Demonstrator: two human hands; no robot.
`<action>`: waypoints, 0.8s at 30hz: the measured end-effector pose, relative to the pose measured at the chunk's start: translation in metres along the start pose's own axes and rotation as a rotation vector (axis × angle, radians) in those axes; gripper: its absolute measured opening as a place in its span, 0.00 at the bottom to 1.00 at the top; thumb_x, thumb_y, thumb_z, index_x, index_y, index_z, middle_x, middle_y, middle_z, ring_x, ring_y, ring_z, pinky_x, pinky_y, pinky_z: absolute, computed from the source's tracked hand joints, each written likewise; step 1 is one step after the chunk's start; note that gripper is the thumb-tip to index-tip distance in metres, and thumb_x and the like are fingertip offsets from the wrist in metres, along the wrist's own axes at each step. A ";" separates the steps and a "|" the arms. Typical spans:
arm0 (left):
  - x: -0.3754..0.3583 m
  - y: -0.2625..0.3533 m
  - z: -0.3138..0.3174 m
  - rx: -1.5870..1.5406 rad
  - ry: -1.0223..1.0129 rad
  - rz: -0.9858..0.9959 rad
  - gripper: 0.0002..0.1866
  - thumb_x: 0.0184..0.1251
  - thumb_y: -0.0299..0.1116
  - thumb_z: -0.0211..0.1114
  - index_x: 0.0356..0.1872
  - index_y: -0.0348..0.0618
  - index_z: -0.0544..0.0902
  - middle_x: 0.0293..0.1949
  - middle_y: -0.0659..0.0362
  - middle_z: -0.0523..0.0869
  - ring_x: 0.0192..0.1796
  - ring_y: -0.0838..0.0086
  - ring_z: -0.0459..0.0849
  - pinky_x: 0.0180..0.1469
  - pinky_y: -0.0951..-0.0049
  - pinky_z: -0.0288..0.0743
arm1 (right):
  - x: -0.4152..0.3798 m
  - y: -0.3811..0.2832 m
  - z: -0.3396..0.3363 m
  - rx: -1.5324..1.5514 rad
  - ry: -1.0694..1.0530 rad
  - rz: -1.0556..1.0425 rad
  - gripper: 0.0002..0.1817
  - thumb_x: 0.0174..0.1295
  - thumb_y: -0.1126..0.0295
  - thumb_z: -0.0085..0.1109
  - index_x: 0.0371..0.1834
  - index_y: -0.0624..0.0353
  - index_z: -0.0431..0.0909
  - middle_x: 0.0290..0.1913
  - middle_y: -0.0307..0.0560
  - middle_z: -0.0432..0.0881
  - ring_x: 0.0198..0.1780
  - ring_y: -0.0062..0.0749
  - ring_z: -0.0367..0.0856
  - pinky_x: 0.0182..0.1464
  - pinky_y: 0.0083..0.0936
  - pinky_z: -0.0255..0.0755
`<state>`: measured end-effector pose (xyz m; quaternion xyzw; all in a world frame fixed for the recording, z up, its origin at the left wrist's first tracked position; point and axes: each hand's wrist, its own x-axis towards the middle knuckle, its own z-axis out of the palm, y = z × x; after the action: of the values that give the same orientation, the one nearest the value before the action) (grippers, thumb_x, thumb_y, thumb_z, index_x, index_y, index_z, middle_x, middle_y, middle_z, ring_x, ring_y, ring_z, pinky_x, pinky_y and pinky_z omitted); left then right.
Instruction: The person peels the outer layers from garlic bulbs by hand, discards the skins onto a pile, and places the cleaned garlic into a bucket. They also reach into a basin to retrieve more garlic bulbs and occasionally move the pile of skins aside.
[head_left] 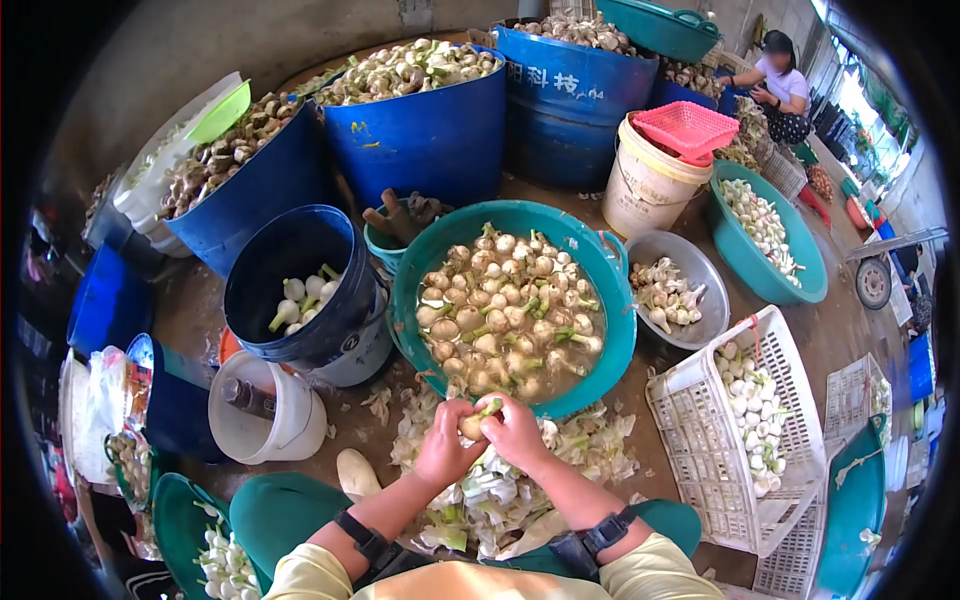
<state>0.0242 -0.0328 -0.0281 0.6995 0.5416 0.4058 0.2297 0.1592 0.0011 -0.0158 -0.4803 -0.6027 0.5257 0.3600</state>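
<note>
Between my left hand [446, 445] and my right hand [516, 436] is a garlic bulb [472, 427] with a short green stem. The fingers of both hands are closed around it. Just beyond the hands stands a teal basin [402, 325], where many unpeeled garlic bulbs [497, 320] float in murky water. Below the hands, a heap of peeled garlic skins [590, 450] covers the floor between my knees.
A dark blue bucket [245, 265] with white bulbs and a white bucket [300, 425] stand left. Right are a metal bowl [700, 255] and a white crate [690, 420] of garlic. Blue barrels [420, 150] line the back. A person [785, 90] sits far right.
</note>
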 end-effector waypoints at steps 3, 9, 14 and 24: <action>-0.007 0.005 -0.003 -0.019 -0.017 -0.018 0.28 0.42 0.28 0.71 0.45 0.39 0.66 0.43 0.54 0.74 0.42 0.68 0.77 0.41 0.72 0.73 | -0.006 0.007 0.002 0.045 0.107 -0.016 0.09 0.49 0.78 0.46 0.34 0.63 0.75 0.27 0.41 0.76 0.28 0.20 0.72 0.32 0.18 0.67; -0.016 0.009 -0.015 -0.872 -0.227 -0.582 0.25 0.56 0.33 0.64 0.52 0.39 0.65 0.40 0.59 0.76 0.34 0.80 0.76 0.36 0.79 0.72 | -0.022 0.003 -0.018 0.743 -0.102 0.417 0.09 0.56 0.71 0.52 0.39 0.60 0.76 0.27 0.34 0.74 0.25 0.14 0.66 0.28 0.13 0.61; -0.019 0.000 -0.026 -0.957 -0.282 -0.706 0.18 0.61 0.39 0.59 0.46 0.38 0.71 0.34 0.62 0.78 0.32 0.81 0.76 0.35 0.80 0.71 | -0.029 0.009 -0.011 0.602 -0.124 0.332 0.10 0.58 0.69 0.55 0.39 0.63 0.76 0.34 0.38 0.78 0.31 0.19 0.73 0.34 0.15 0.67; -0.023 0.019 -0.020 -0.821 -0.259 -0.658 0.29 0.55 0.36 0.66 0.53 0.37 0.62 0.38 0.58 0.78 0.38 0.74 0.80 0.32 0.78 0.74 | -0.040 -0.014 -0.014 0.014 -0.048 0.062 0.08 0.54 0.70 0.54 0.32 0.65 0.74 0.24 0.52 0.76 0.21 0.34 0.71 0.26 0.27 0.64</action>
<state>0.0174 -0.0624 -0.0095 0.3901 0.4964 0.4012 0.6636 0.1805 -0.0332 0.0038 -0.4834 -0.5923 0.5524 0.3322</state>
